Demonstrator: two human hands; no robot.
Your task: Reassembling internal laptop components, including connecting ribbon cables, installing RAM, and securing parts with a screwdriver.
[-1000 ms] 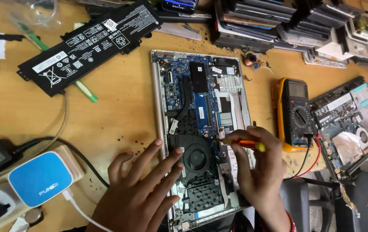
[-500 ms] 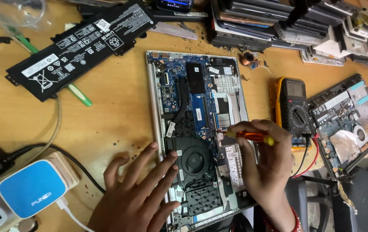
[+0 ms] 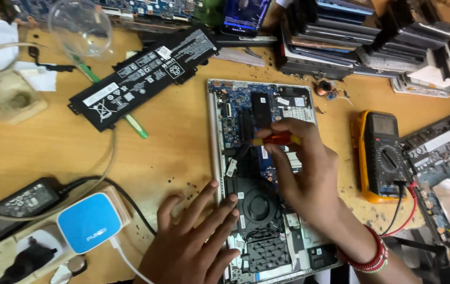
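An opened laptop (image 3: 219, 137) lies base-up on the wooden table, its blue board and black fan (image 3: 256, 205) exposed. My right hand (image 3: 303, 173) is closed around a small screwdriver with an orange and yellow handle (image 3: 277, 139), held over the middle of the board. My left hand (image 3: 193, 242) rests flat with fingers spread on the laptop's lower left edge, fingertips touching the fan area. A red beaded bracelet (image 3: 366, 257) circles my right wrist.
A long black battery pack (image 3: 141, 79) lies to the upper left over a green pen (image 3: 130, 123). A yellow multimeter (image 3: 382, 155) with leads sits on the right beside another opened device (image 3: 445, 173). Chargers and a blue-topped adapter (image 3: 88, 221) crowd the lower left. Stacked laptops (image 3: 351, 42) line the back.
My right hand has moved the screwdriver up and left, from the laptop's right edge to the middle of the board. The camera view shifted, and my left hand stayed on the lower left edge.
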